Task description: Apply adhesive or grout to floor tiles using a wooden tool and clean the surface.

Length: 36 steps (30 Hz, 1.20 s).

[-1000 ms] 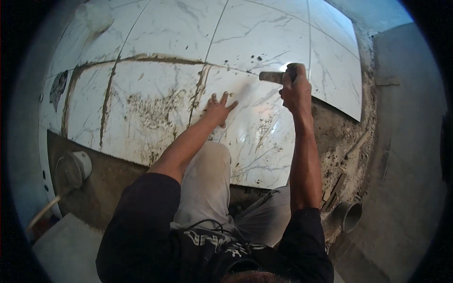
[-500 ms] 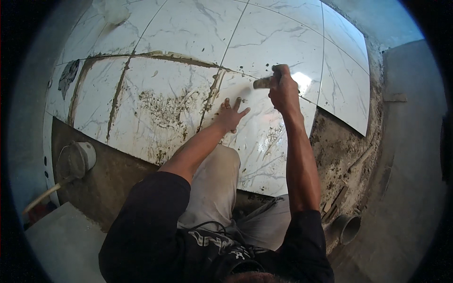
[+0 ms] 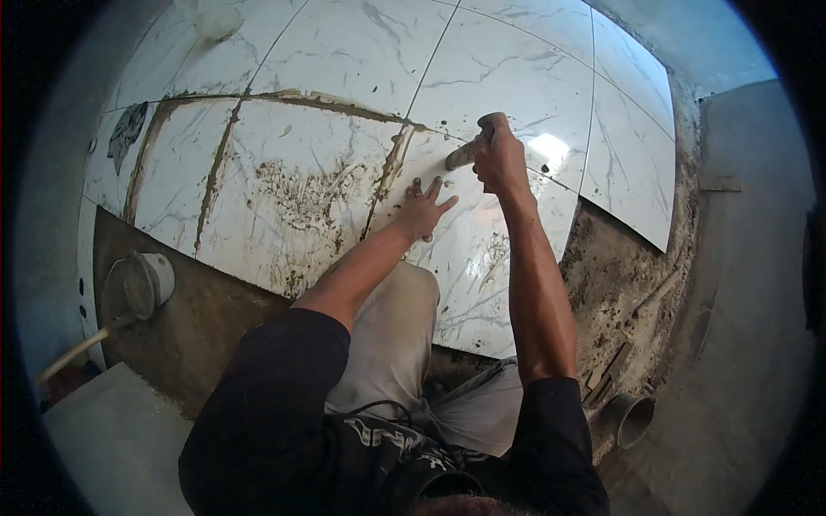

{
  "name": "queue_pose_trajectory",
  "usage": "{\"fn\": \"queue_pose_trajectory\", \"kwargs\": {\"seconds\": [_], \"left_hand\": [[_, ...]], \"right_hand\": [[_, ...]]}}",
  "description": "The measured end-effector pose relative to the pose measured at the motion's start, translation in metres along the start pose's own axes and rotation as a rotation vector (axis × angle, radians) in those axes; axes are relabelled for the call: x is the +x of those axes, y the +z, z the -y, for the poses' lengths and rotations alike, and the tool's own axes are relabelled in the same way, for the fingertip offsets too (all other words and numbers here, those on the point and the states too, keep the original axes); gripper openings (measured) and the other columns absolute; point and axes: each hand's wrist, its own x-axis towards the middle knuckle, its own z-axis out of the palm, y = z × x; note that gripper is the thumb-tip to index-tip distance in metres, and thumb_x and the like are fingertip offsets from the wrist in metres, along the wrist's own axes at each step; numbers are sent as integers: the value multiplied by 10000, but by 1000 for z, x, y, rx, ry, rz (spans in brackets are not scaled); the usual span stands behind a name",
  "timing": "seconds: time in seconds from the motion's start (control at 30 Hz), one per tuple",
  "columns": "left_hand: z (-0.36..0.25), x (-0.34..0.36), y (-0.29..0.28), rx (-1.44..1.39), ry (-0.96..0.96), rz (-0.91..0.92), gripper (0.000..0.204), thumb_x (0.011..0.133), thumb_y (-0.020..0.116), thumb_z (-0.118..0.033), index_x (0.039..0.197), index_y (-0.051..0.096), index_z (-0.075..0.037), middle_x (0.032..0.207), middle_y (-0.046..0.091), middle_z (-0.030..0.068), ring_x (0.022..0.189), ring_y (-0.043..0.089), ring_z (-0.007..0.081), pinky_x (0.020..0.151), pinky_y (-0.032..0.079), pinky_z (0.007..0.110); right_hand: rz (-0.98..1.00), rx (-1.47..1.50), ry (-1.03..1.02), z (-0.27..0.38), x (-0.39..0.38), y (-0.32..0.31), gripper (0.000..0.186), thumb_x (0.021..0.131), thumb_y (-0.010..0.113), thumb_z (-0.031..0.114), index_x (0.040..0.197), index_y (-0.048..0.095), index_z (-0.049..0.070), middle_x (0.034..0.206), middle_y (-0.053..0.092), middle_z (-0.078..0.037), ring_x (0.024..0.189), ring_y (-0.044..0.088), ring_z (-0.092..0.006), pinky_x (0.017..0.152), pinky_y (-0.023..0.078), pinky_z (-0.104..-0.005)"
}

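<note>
With fingers spread, my left hand (image 3: 422, 211) lies on a white marbled floor tile (image 3: 473, 292) in front of my knees, close to its left joint. My right hand (image 3: 504, 165) is wrapped round a mallet (image 3: 463, 156) with a dull greyish, rounded head that points left. The mallet head is over the far part of the same tile, a little beyond my left fingertips; whether it touches the surface I cannot tell. Much of its handle is hidden by my fingers. Mortar smears and crumbs mark the tile to the left (image 3: 292, 181) and the open joint (image 3: 394, 163) between the two.
A bucket (image 3: 162, 279) with a wooden-handled tool stands on the bare floor at left. A grey scrap (image 3: 128, 138) lies on the left tiles. Rough mortar ground (image 3: 602, 267) runs along the right, with a pipe piece (image 3: 637, 420) and wood strips (image 3: 609, 374) near my right elbow.
My right hand has shifted slightly left and nearer with the mallet, whose head is closer to my left fingers. My left hand has stayed in place.
</note>
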Motion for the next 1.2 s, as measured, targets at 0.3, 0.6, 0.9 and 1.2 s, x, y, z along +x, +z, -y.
{"fn": "queue_pose_trajectory", "kwargs": {"seconds": [0.3, 0.6, 0.9, 1.2], "left_hand": [[5, 2, 13, 23, 10, -31, 1183, 552, 863, -292, 1462, 111, -356, 1520, 29, 222, 1295, 142, 599, 1017, 271, 637], [8, 2, 8, 29, -6, -6, 1164, 558, 858, -296, 1464, 129, -340, 1520, 24, 223, 1285, 168, 603, 1006, 284, 643], [13, -1, 21, 17, -10, -36, 1179, 548, 863, -291, 1464, 123, -339, 1512, 37, 233, 1282, 156, 609, 1016, 269, 646], [0, -5, 4, 7, -8, 34, 1159, 567, 859, -298, 1462, 125, -352, 1522, 4, 215, 1296, 126, 602, 1027, 265, 629]], "right_hand": [[59, 52, 109, 15, -3, 11, 208, 831, 508, 4, 1039, 507, -9, 945, 627, -244, 894, 615, -401, 771, 483, -432], [14, 52, 40, 19, -4, 11, 214, 849, 508, 28, 1061, 499, 1, 904, 636, -223, 741, 618, -324, 653, 489, -397], [-45, 160, 8, 29, -9, 3, 201, 826, 495, 5, 1027, 505, -4, 953, 630, -244, 897, 612, -409, 763, 485, -431], [-84, 184, -13, 33, -6, 18, 188, 823, 530, 31, 1010, 517, 11, 888, 630, -239, 846, 609, -426, 747, 477, -453]]}}
